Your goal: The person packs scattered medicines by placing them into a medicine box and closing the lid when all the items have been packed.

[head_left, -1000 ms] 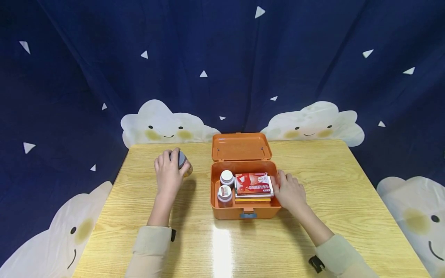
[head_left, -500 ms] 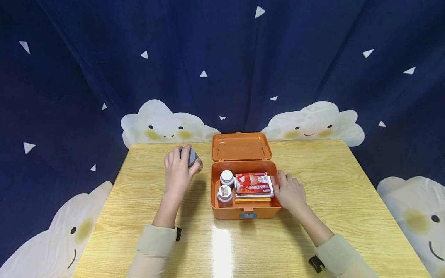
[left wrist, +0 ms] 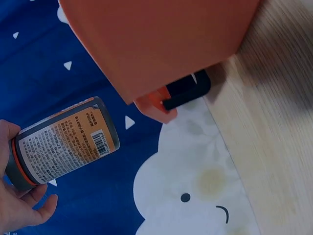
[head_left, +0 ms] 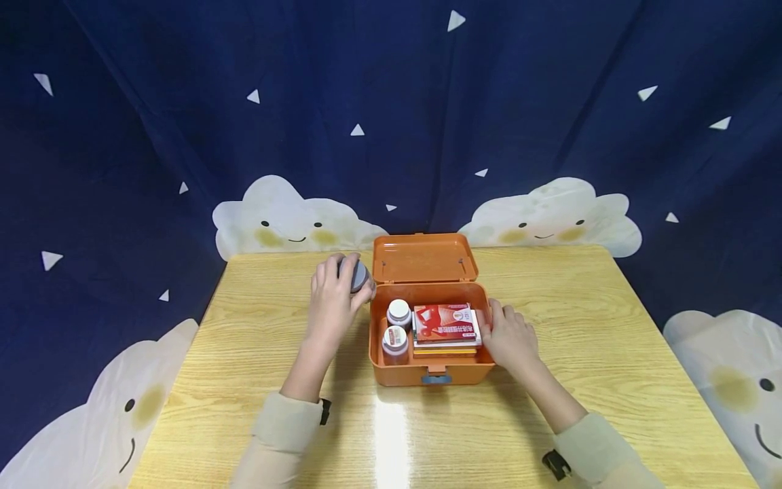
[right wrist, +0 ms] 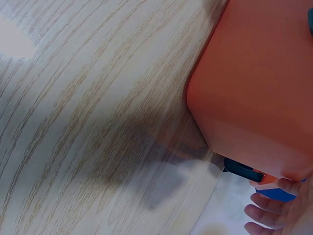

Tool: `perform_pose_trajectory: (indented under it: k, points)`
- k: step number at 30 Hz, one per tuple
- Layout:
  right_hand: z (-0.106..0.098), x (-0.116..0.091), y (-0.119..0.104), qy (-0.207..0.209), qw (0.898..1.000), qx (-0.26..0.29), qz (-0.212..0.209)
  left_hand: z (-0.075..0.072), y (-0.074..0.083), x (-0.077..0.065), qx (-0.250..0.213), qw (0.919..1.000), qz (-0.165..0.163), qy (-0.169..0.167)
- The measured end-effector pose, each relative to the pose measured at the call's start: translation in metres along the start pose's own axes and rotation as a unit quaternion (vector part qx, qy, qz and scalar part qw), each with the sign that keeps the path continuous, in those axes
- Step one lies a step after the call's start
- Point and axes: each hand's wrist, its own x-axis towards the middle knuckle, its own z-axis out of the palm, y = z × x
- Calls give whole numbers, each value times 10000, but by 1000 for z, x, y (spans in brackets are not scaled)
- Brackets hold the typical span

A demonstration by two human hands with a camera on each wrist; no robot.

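Observation:
In the head view my left hand (head_left: 334, 293) grips a bottle by its dark grey cap (head_left: 354, 275), just left of the orange box's back left corner. The bottle (left wrist: 68, 142) shows tilted in the left wrist view, with an orange and white printed label and a barcode. My right hand (head_left: 512, 339) holds the right rim of the orange storage box (head_left: 397, 375), thumb over the wall. Inside the box, two white-capped bottles, a rear one (head_left: 399, 313) and a front one (head_left: 395, 343), stand on the left beside a red medicine box (head_left: 444, 322) atop other flat boxes.
The box's lid (head_left: 423, 258) is swung back towards the curtain (head_left: 403, 102). A blue latch (head_left: 436, 379) sits on its front wall. Dark handle parts (left wrist: 193, 93) stick out from its side. Wooden table top (head_left: 580, 305) surrounds the box.
My left hand has moved right with the bottle, from the table's left part to beside the box's back left corner. The right hand and the box have stayed in place.

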Motion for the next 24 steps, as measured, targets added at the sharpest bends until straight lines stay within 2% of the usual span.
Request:
perform_pose_trajectory:
  k: [16,24]
  points:
    - [1,0,0,17,10000,-4,7,14,25,-2,-390,9973,486,-389]
    - [1,0,1,42,10000,-36,0,22,34,-4,-385,9942,893,-449]
